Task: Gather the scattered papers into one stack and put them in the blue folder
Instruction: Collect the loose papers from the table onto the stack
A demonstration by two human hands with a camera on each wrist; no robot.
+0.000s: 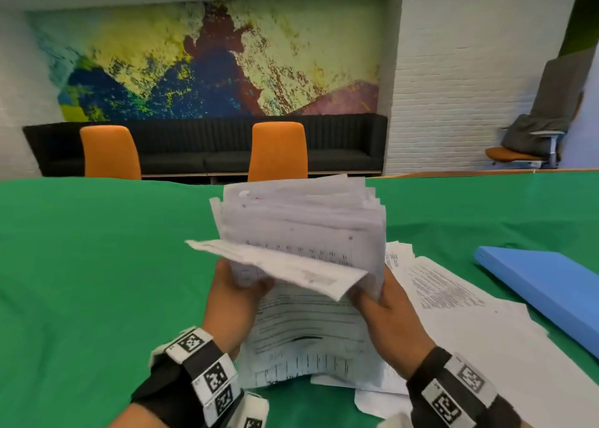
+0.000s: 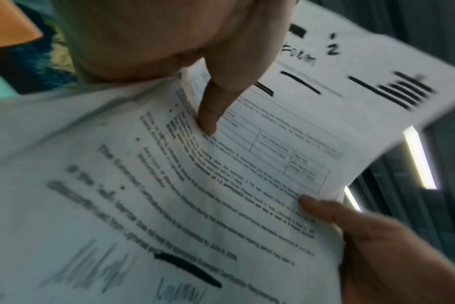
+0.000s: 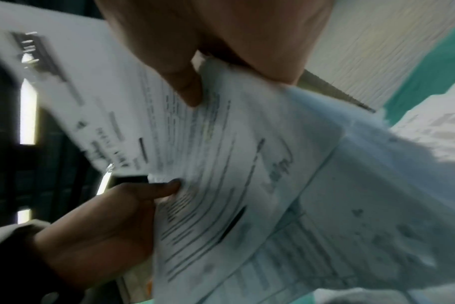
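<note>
Both hands hold a thick, uneven stack of printed papers (image 1: pixel 301 229) upright above the green table. My left hand (image 1: pixel 236 294) grips its lower left side; in the left wrist view the thumb (image 2: pixel 216 98) presses on the top sheet (image 2: pixel 169 195). My right hand (image 1: pixel 385 311) grips the lower right side, its thumb (image 3: pixel 185 86) on the sheets (image 3: pixel 234 164). One sheet droops forward across the front of the stack. More loose papers (image 1: pixel 453 301) lie flat on the table under and right of the hands. The closed blue folder (image 1: pixel 547 285) lies at the right.
The green tablecloth (image 1: pixel 97 265) covers the table. Two orange chairs (image 1: pixel 278 150) and a dark bench (image 1: pixel 340 142) stand beyond its far edge. An office chair with a grey cover (image 1: pixel 538 126) is at the back right.
</note>
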